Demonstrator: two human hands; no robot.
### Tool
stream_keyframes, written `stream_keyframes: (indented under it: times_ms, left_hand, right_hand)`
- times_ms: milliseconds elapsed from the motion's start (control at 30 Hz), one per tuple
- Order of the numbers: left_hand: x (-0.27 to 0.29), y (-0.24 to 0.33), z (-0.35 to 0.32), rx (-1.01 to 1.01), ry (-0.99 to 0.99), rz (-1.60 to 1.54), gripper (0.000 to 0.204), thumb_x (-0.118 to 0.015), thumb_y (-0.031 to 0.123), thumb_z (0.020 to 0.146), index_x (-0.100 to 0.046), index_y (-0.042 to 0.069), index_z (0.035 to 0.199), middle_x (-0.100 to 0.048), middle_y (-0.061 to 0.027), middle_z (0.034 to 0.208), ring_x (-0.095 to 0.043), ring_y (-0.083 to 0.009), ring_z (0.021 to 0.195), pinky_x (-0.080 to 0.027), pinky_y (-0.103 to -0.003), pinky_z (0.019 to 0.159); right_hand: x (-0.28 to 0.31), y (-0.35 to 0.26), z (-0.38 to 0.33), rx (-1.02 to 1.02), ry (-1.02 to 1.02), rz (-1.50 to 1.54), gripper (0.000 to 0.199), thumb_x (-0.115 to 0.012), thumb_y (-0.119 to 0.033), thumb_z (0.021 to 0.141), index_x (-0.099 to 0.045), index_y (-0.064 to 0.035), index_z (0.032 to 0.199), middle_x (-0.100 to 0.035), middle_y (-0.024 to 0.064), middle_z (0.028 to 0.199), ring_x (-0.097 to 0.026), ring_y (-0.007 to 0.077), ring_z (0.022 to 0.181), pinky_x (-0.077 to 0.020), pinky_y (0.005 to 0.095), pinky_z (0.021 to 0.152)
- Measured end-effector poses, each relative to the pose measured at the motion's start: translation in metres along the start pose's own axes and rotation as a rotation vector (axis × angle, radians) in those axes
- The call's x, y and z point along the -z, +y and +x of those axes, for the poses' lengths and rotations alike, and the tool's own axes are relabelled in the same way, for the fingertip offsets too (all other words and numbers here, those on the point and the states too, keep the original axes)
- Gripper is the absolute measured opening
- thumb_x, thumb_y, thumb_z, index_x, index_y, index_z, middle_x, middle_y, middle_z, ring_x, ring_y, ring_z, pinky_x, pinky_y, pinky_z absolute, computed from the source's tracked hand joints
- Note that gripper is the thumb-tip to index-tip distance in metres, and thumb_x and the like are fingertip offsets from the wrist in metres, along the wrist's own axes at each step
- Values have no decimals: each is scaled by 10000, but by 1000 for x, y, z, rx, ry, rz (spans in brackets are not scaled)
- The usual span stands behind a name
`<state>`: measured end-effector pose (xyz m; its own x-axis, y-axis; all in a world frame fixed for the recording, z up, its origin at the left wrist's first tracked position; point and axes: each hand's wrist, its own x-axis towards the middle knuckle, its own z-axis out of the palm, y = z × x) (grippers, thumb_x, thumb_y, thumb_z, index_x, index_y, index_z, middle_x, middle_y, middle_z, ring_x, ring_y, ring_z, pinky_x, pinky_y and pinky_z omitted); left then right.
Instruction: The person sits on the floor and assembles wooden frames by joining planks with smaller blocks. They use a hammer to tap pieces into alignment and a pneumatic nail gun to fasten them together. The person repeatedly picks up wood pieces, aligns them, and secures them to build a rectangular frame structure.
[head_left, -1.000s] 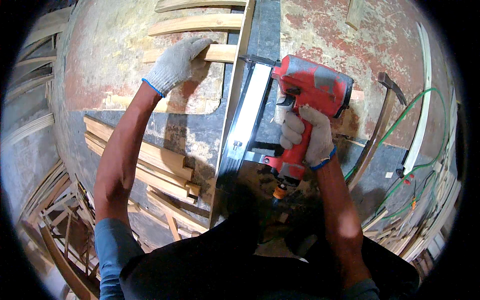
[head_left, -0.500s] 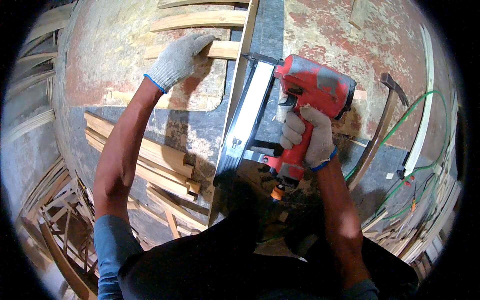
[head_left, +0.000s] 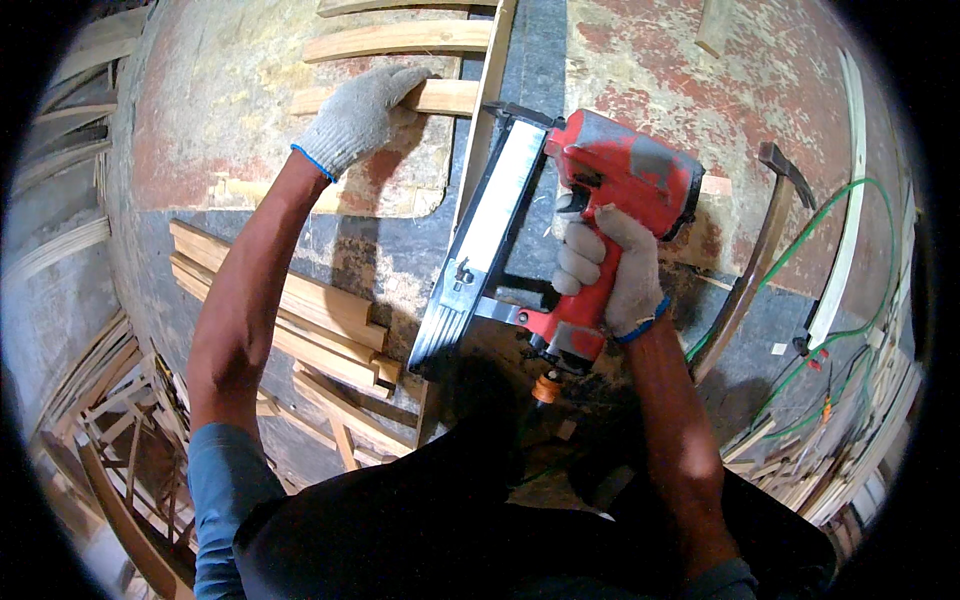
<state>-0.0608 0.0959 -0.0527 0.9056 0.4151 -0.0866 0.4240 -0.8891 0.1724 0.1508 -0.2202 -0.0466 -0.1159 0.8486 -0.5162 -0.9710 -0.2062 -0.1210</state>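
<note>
My right hand (head_left: pixel 620 270), in a pale work glove, is closed around the handle of a red pneumatic nail gun (head_left: pixel 630 165). The gun's nose touches or nearly touches a long upright wooden strip (head_left: pixel 487 110), and its long metal magazine (head_left: pixel 475 245) slants toward me. My gloved left hand (head_left: pixel 362 118) grips a short wooden slat (head_left: pixel 445 97), whose end meets that strip from the left. The left fingertips curl over the slat; its far side is partly hidden under the glove. An orange hose fitting (head_left: pixel 545 388) hangs from the base of the gun's handle.
Another slat (head_left: pixel 400 40) joins the strip farther up. Loose wooden battens (head_left: pixel 290 305) lie stacked at the left. A hammer (head_left: pixel 765 215) rests on the right, near a green air hose (head_left: pixel 835 210) and a long pale strip (head_left: pixel 848 200). Scrap wood (head_left: pixel 820 480) is heaped at lower right.
The nail gun has tilted slightly, its magazine's rear end and handle base swinging left. My left hand keeps its place on the slat.
</note>
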Motion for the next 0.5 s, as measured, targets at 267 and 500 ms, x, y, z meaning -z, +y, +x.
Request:
stream_keyframes:
  times_ms: [267,500]
  left_hand:
    - [9,16,3,6,-1,-55,603,-715,270,902,-528,139,1460,-614,-172,1368,-601,-389,1219,-505,-450,1030]
    - [14,6,-83,199,285,-97,574,-711,243,923,-550,179,1471,-563,-141,1474,-543,-380,1335,-446,-446,1120]
  right_hand:
    - [-15,-5,-9,51,167,-60,210,-537,-335,1008,-481,-190,868,-320,-72,637,-362,103,529,-358,324,528]
    - [13,-31,-16,125,117,-55,251,-610,-313,957,-538,-117,1098,-390,-46,650,-411,143,543,-387,333,506]
